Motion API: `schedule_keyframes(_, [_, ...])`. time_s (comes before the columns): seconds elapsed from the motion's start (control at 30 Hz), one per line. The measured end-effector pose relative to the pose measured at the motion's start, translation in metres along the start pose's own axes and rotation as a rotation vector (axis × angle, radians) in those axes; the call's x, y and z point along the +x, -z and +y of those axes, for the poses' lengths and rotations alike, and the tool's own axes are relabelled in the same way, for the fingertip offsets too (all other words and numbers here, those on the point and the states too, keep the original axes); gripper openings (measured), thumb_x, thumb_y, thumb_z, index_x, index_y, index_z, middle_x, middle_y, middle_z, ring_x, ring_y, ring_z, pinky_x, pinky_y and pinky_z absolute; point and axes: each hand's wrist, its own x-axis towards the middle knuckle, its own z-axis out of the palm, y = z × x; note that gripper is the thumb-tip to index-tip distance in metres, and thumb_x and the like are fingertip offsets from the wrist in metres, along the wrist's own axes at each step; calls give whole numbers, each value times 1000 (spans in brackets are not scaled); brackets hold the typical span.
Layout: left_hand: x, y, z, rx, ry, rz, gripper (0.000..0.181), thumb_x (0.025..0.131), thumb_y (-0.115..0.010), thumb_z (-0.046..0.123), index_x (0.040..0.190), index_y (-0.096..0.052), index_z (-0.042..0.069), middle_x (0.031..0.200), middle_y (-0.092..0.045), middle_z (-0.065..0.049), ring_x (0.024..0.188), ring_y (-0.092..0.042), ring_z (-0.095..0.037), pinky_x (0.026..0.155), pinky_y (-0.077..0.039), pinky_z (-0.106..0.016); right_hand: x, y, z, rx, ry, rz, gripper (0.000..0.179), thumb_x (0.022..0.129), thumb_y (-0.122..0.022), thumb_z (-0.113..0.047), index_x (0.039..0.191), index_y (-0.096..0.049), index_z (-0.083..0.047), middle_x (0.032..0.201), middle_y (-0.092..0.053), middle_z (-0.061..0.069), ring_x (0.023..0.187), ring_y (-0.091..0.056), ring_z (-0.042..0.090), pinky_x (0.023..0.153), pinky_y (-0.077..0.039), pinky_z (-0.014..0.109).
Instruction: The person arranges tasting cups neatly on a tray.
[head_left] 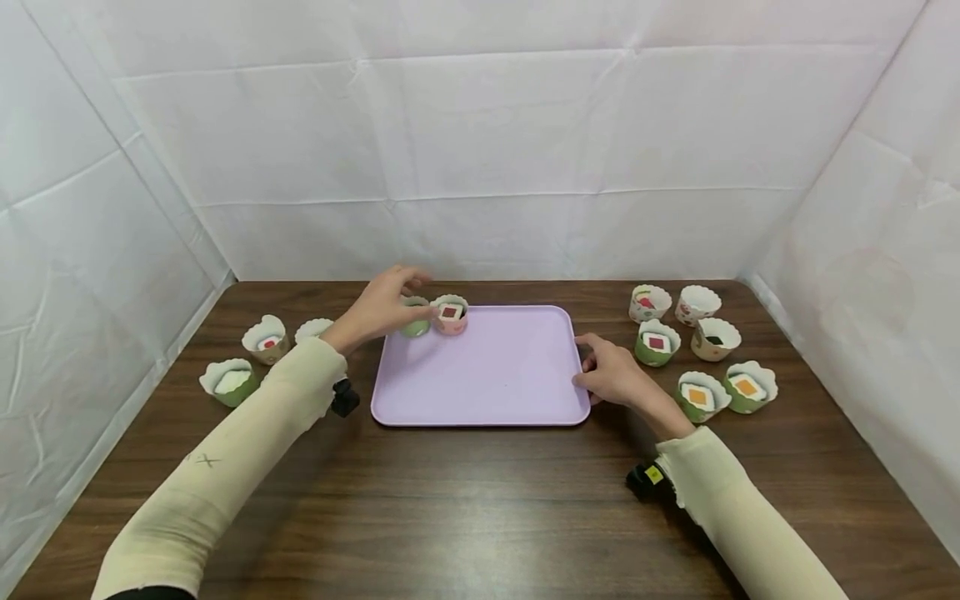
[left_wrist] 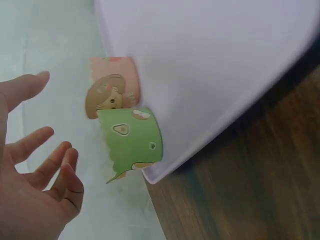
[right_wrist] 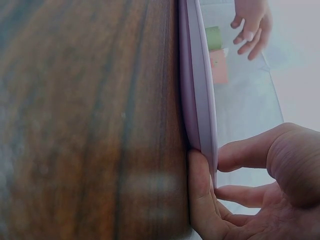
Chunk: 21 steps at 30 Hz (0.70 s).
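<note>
A light purple tray lies on the dark wooden table. At its far left corner two paper cups stand side by side: a green cup and a pink cup, the pink one holding a white square piece with a dark red centre. My left hand hovers just above the green cup, fingers spread and apart from both cups in the left wrist view. With thumb and fingers, my right hand pinches the tray's right rim.
To the right stand several paper cups, among them a green cup with an orange-centred piece and a white cup. Several more, including a green cup, stand left, partly behind my left arm. White cloth hangs behind the table.
</note>
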Motion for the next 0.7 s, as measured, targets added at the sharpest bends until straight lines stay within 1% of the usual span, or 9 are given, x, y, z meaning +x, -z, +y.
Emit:
schedule_keyframes(0.13, [-14,9,-3,-20,18,38,62,92,-77,29,146,-55,7,141,-57,-20,128,-57,-41,108,-50,-55,-1,0,0,-2,-3,-1,69,92,-68,-5,154,-37,3,97,-59,18,69,-65,20,58,-64,31])
schedule_keyframes(0.23, [-25,19,-6,-8,42,73,63,93,-76,30,148,-53,8,142,-58,-19,128,-57,-39,109,-50,-55,-1,0,0,-1,-6,-4,69,92,-68,-5,154,-37,2,97,-59,18,69,-65,20,58,-64,31])
schedule_keyframes(0.3, [-33,27,-10,-13,54,103,64,93,-77,27,149,-52,8,142,-57,-21,130,-56,-40,110,-49,-57,-1,0,0,-1,-3,-2,69,92,-68,-4,154,-37,3,97,-59,18,70,-65,21,58,-64,32])
schedule_keyframes(0.47, [-56,45,-20,-57,74,171,65,93,-77,22,150,-50,8,144,-56,-24,133,-54,-42,111,-46,-60,0,0,0,-6,0,3,69,91,-68,-4,153,-38,2,96,-60,17,71,-65,21,58,-64,31])
schedule_keyframes(0.6, [-77,56,-31,-80,103,226,65,93,-77,26,151,-50,9,146,-55,-22,134,-52,-41,107,-47,-60,1,0,1,-4,0,-2,69,92,-68,-5,154,-38,2,96,-60,17,70,-65,20,59,-64,31])
schedule_keyframes(0.7, [-91,61,-40,-86,112,258,66,95,-76,30,152,-49,9,146,-55,-24,135,-51,-42,103,-48,-57,1,0,1,-6,-3,-2,69,92,-68,-5,154,-37,2,96,-60,17,70,-65,21,58,-64,31])
